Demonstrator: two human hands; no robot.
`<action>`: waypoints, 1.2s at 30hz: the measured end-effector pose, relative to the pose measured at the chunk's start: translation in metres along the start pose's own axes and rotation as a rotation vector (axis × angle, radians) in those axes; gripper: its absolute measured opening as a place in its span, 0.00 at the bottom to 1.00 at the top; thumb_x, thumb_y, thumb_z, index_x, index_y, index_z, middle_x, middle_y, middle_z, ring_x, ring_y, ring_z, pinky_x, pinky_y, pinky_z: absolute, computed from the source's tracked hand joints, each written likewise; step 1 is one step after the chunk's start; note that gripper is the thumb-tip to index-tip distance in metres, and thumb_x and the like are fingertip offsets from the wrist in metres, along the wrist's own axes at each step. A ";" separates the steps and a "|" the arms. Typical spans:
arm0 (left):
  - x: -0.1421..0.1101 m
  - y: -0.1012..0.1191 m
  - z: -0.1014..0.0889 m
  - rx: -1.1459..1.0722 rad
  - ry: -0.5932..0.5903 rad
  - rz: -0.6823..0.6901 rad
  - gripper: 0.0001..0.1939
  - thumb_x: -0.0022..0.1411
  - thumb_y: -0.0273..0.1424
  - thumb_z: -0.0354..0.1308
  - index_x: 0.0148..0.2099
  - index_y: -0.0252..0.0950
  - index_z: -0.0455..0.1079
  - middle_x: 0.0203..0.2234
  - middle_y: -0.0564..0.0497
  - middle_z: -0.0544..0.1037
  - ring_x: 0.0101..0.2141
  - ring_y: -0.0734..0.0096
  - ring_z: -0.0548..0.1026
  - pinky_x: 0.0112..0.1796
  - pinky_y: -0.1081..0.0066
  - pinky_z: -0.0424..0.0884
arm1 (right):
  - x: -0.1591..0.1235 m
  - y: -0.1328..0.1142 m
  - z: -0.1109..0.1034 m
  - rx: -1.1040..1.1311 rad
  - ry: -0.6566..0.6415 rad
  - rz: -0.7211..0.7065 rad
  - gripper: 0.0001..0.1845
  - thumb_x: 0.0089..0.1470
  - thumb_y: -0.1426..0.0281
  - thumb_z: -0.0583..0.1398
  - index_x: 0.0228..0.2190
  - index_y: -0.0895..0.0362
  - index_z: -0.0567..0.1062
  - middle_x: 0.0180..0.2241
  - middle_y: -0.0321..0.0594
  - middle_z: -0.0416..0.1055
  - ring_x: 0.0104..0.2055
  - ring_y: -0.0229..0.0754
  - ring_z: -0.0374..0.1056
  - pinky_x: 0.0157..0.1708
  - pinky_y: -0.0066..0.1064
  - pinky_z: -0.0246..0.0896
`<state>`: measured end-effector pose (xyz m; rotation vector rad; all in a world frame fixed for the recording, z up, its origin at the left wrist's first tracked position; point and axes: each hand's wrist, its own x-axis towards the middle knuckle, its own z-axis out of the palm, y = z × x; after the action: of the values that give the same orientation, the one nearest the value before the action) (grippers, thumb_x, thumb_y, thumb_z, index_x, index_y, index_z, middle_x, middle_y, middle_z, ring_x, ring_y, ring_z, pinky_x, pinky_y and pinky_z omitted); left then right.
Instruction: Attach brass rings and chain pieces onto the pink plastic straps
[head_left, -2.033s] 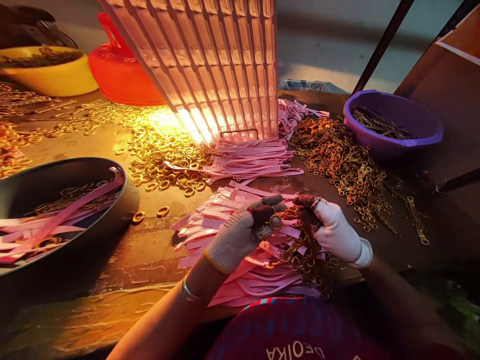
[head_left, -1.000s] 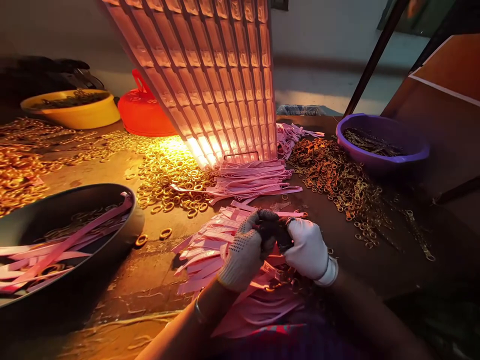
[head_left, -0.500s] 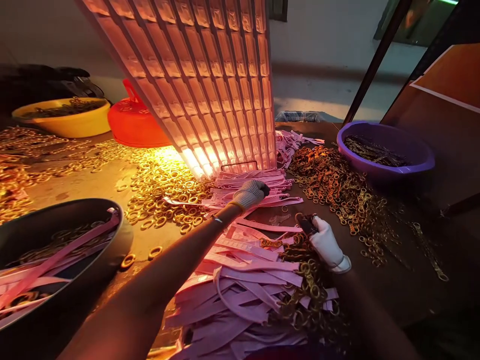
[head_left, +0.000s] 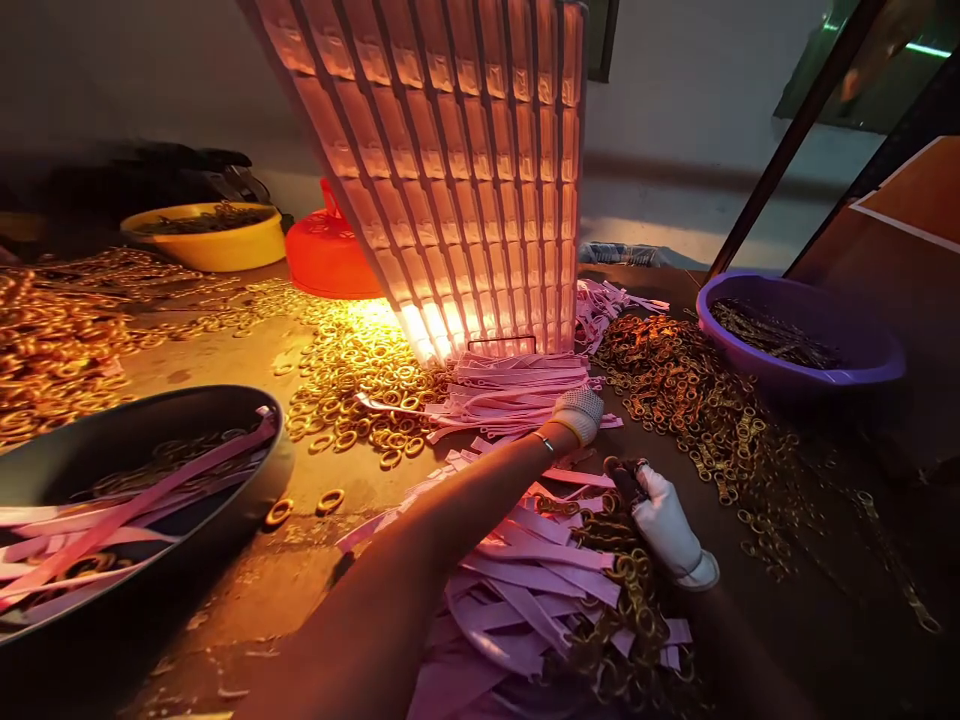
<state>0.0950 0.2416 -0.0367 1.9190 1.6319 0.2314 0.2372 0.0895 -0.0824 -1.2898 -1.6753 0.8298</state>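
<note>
1. Reaching across the tabletop [head_left: 225, 565], the left hand [head_left: 579, 412], in a pale dotted knit glove, rests at the right-hand ends of a stack of pink straps [head_left: 514, 375]. Its fingers are hidden behind the back of the hand, so I cannot tell whether its grip is clenched or released.
2. The right hand [head_left: 664, 520], in a white glove with dark fingertips, is nearer the wearer, just beside a heap of brassy metal fittings [head_left: 634, 585]. Its fingers bend together at a small brownish ring [head_left: 611, 464]; the spot is too dark to tell whether the grip grasps it.
3. Below both hands, a looser pile of pink straps [head_left: 540, 570] spreads to the lower edge of the view, the fittings lying along its right side.
4. Behind the stack, a translucent panel of cells [head_left: 465, 170] stands up, brightly lit at its foot.
5. To its left, gold rings [head_left: 360, 365] lie heaped near a red-orange domed shade [head_left: 330, 258] and a yellow basin [head_left: 259, 245].
6. At the left, a black bowl [head_left: 283, 455] contains rings and pink strips [head_left: 169, 482].
7. At the right, linked metal clasps [head_left: 671, 380] spill beside a purple basin [head_left: 810, 372].
</note>
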 end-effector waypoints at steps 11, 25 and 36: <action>-0.157 -0.044 -0.014 -0.615 -0.144 0.074 0.18 0.72 0.43 0.46 0.43 0.35 0.69 0.20 0.57 0.66 0.15 0.79 0.59 0.17 0.76 0.59 | -0.004 -0.068 -0.011 -0.234 -0.139 -0.311 0.25 0.52 0.79 0.56 0.50 0.52 0.75 0.45 0.43 0.78 0.46 0.46 0.74 0.48 0.35 0.69; -0.247 -0.056 0.010 -0.580 0.178 0.146 0.16 0.67 0.39 0.54 0.29 0.35 0.68 0.22 0.53 0.73 0.24 0.74 0.66 0.27 0.74 0.61 | -0.056 -0.112 0.028 -1.063 0.204 -0.687 0.15 0.61 0.82 0.51 0.26 0.54 0.65 0.22 0.38 0.63 0.25 0.42 0.56 0.25 0.36 0.44; -0.274 -0.081 0.053 -0.574 0.202 0.235 0.16 0.52 0.26 0.54 0.39 0.39 0.80 0.35 0.49 0.85 0.36 0.60 0.80 0.41 0.66 0.76 | -0.078 -0.110 0.032 -0.878 0.076 -0.563 0.09 0.64 0.77 0.52 0.33 0.56 0.69 0.26 0.39 0.69 0.28 0.42 0.62 0.28 0.35 0.54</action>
<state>-0.0087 -0.0289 -0.0568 1.6625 1.2656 0.9098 0.1720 -0.0143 -0.0164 -1.2316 -2.2760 -0.3394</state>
